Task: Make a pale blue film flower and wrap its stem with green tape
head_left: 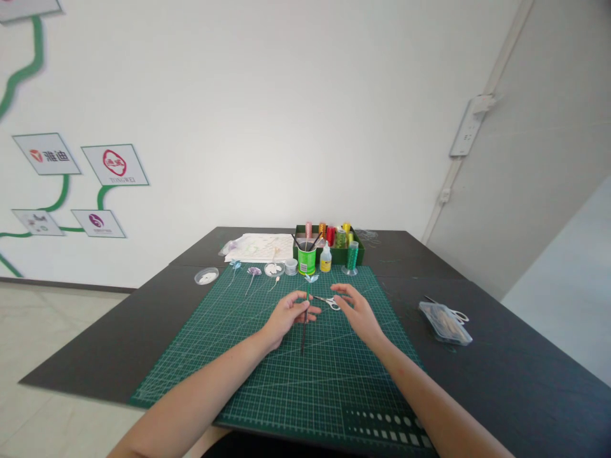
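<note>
My left hand [293,312] is closed around the thin stem of a small handmade flower [311,278]. Pale blue petals top it, the stem is green just below them, and its dark lower end points down past my fingers. My right hand [357,310] is held a little to the right, fingers apart and curved, with nothing visible in it. White-handled scissors [333,304] lie on the green cutting mat [286,381] between and beyond my hands; fingers partly cover them.
Behind stand a green can of tools [307,262], a glue bottle [325,259], a green thread spool [352,256] and a box [360,254] of spools. Finished-looking flowers [254,271] and a dish [207,276] lie left. A plastic case [445,323] sits right.
</note>
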Demonstrator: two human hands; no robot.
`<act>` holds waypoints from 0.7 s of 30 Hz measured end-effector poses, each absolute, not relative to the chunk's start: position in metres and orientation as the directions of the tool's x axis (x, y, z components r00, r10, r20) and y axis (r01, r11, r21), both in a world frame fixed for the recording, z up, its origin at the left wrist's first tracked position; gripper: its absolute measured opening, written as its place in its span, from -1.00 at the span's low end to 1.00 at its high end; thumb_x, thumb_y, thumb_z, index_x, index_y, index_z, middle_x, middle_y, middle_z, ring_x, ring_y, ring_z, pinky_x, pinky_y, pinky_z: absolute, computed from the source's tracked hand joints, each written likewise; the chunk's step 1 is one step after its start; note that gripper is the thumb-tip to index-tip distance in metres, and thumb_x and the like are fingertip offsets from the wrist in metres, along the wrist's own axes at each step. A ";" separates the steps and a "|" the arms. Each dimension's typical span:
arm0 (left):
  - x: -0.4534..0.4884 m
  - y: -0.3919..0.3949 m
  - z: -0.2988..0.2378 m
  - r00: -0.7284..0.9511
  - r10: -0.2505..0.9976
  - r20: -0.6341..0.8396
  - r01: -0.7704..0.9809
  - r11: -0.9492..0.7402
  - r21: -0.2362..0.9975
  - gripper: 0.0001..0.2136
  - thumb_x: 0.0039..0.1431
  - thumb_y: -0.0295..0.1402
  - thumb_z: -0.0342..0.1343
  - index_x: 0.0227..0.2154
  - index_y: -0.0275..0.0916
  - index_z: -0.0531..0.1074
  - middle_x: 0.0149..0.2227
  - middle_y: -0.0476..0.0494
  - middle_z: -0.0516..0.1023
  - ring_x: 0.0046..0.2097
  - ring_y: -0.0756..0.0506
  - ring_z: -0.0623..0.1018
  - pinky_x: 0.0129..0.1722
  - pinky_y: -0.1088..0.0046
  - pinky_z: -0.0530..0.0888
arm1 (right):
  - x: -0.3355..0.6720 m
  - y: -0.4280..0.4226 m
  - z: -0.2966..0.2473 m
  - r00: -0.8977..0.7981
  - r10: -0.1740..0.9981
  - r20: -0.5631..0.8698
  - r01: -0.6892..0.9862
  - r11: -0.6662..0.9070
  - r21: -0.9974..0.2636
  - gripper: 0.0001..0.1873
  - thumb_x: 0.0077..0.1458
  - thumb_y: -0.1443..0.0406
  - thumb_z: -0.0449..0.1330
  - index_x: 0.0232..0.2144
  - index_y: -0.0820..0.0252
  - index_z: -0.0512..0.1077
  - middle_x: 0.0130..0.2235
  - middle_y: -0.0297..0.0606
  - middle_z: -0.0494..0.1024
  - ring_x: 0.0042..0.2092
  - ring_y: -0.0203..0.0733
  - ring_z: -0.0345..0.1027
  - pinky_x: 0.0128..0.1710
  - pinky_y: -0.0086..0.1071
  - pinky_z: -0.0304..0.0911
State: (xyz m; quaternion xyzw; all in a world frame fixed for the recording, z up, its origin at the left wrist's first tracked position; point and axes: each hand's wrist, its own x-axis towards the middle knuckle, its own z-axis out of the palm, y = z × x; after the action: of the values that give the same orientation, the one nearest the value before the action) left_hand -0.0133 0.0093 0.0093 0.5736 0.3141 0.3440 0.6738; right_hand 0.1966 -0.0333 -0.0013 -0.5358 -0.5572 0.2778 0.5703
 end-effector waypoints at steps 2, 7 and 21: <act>-0.012 0.007 0.009 0.589 0.808 -0.038 -0.104 0.122 0.987 -0.54 0.06 -0.02 0.33 -0.16 -0.27 0.41 -0.22 -0.23 0.69 -0.28 -0.10 0.67 -0.22 0.42 0.49 | 0.187 -0.038 0.000 0.114 0.941 0.318 0.227 0.287 -0.931 -0.69 0.11 0.10 0.18 -0.15 0.10 0.52 0.01 -0.15 0.58 0.11 0.02 0.39 0.16 -0.10 0.22; -0.006 0.000 0.004 0.636 0.770 -0.049 -0.097 0.143 0.985 -0.51 0.02 0.00 0.36 -0.17 -0.29 0.42 -0.28 -0.21 0.69 -0.34 -0.07 0.67 -0.25 0.43 0.50 | 0.169 -0.046 -0.002 -0.024 0.970 0.242 0.130 0.243 -0.961 -0.62 0.15 0.07 0.18 -0.06 0.11 0.50 -0.04 -0.14 0.61 -0.08 -0.07 0.51 -0.11 -0.22 0.42; 0.003 -0.010 -0.009 0.636 0.769 0.064 -0.103 0.002 0.995 -0.50 0.14 0.08 0.24 -0.11 -0.24 0.30 -0.33 -0.17 0.67 -0.42 -0.08 0.65 -0.36 0.45 0.44 | 0.170 -0.047 0.002 0.068 0.990 0.127 0.054 0.123 -0.991 -0.60 -0.05 0.02 0.33 -0.27 0.19 0.54 -0.56 -0.38 0.38 -0.53 -0.29 0.16 -0.54 -0.40 0.07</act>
State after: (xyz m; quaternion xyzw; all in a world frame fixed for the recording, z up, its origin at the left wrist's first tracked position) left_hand 0.0030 -0.0101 -0.0089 0.6232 0.2674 0.3327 0.6552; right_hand 0.1703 -0.0465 0.0019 -0.4974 -0.5245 0.4369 0.5353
